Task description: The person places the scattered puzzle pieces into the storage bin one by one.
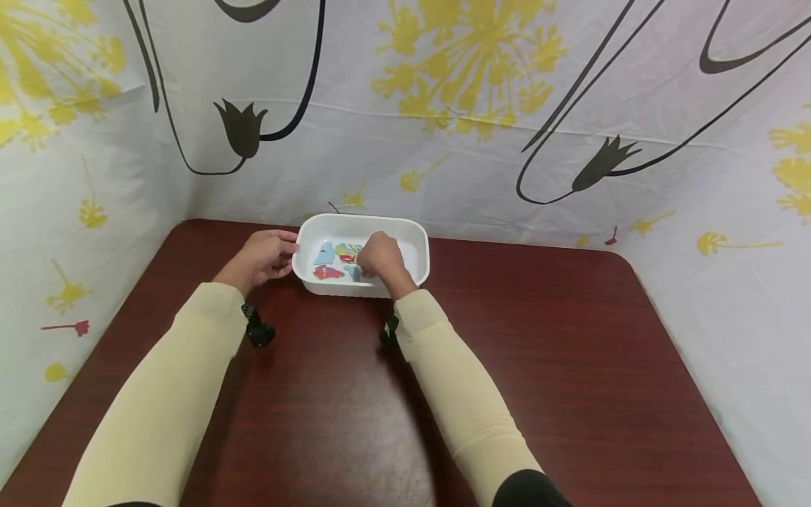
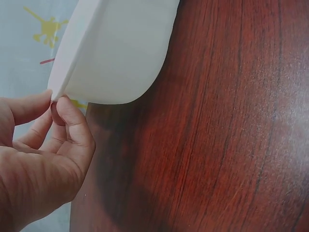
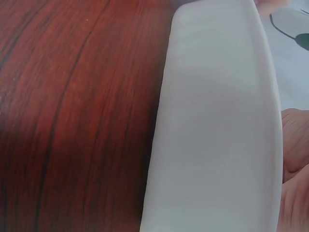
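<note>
A white plastic tub point(image 1: 405, 224) stands near the back edge of the table. At its left end my left hand point(image 1: 269, 255) pinches the rim between thumb and fingers, seen closely in the left wrist view, where the same hand point(image 2: 48, 154) lies below the tub's corner point(image 2: 125, 53). My right hand point(image 1: 381, 255) reaches down into the tub, its fingers bent and the fingertips hidden. Beside it on the tub floor lie several flat colourful pieces, among them a light blue piece point(image 1: 325, 253) and a red one point(image 1: 328, 272). The tub wall point(image 3: 217, 121) hides most of the right hand in the right wrist view.
The tub rests on a dark red-brown wooden table point(image 1: 557, 366). A white cloth point(image 1: 355, 155) with yellow and dark flower prints hangs behind and at both sides. A small black camera point(image 1: 258, 329) sits on the left wrist.
</note>
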`<state>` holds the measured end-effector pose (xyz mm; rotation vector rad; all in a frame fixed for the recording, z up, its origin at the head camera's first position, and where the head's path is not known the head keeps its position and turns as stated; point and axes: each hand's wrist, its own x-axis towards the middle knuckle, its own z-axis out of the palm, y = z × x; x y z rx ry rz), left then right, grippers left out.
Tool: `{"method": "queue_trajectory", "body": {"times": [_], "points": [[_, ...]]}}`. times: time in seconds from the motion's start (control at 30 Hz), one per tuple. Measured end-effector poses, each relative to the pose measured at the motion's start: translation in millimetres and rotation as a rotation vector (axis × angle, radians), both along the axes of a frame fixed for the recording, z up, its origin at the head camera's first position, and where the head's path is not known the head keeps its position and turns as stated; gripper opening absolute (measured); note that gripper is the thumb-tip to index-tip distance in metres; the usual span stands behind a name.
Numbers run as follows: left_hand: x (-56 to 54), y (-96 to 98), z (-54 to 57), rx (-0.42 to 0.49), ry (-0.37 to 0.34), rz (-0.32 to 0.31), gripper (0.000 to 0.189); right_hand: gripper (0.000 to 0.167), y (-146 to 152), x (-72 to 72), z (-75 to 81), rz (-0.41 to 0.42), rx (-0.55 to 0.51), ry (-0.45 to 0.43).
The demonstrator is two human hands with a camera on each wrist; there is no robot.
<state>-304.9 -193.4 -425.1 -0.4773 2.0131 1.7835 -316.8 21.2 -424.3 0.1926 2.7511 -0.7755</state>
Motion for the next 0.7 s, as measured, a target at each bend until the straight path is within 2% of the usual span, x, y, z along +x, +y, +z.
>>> {"method": "queue_trajectory", "body": {"times": [0.2,0.43,0.5,0.57,0.7], "points": [[1.4,-1.7,0.3,-0.004,0.007,-0.002,0.039,0.010,7.9,-3.3,5.2,-0.063,-0.180,-0.064],[6.1,-9.1,-0.7,-0.043,0.027,0.008,0.045,0.031,41.8,3.4,19.3,-0.170,-0.522,-0.041],[9.2,-11.9,-0.1,-0.049,0.039,0.004,0.046,0.038,55.6,6.7,26.2,-0.189,-0.589,-0.042],[13.1,-14.3,0.8,-0.059,0.053,0.003,0.047,0.043,69.3,9.4,32.9,-0.208,-0.634,-0.035],[23.5,-17.4,2.4,-0.082,0.069,0.008,0.050,0.046,94.3,16.2,42.1,-0.191,-0.619,0.008]]}}
